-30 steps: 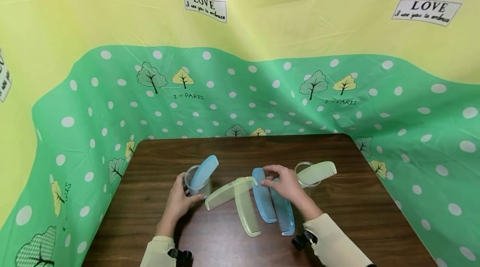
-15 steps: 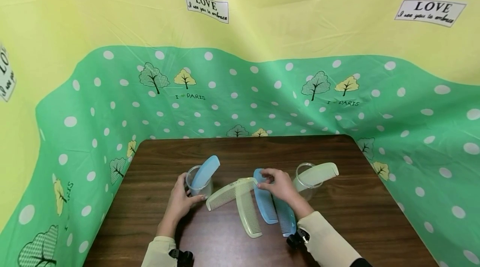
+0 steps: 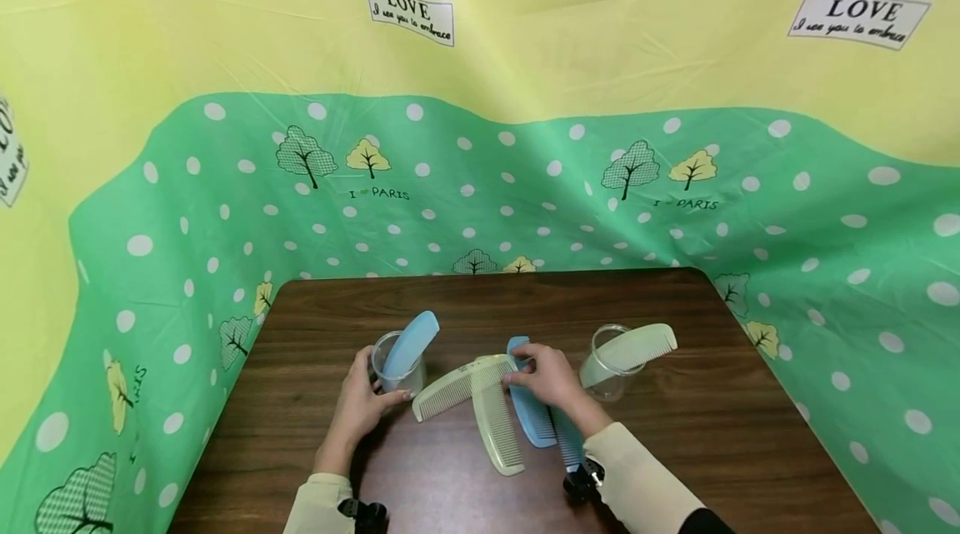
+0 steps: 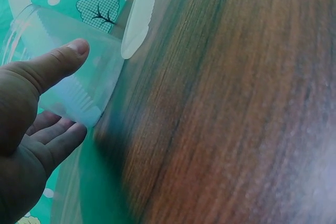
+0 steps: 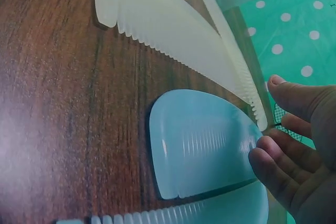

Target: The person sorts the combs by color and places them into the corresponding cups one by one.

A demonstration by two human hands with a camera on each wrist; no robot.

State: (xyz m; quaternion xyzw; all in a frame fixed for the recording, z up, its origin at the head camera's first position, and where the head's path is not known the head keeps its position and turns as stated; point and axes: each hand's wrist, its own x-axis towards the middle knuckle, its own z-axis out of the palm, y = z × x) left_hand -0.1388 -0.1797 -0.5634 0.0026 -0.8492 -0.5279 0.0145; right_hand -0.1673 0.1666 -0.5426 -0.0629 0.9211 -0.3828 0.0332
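My left hand holds the side of a clear plastic cup, thumb on the near side and fingers around the other. A blue comb leans out of this cup. Over the upper end of a blue comb on the table is my right hand, its thumb and fingers apart with nothing between them. Fingertips overlap that comb's end in the right wrist view. Just left of the thumb, two pale green combs, one slanting and one pointing toward me, overlap at their ends.
A second blue comb lies partly under the right forearm. Behind the right hand stands another clear cup with a pale green comb leaning out to the right. The wooden table ends at a patterned green and yellow cloth.
My right hand has slid left across the blue comb toward the pale green combs, its thumb now at their overlapping ends. The left hand stays at its cup.
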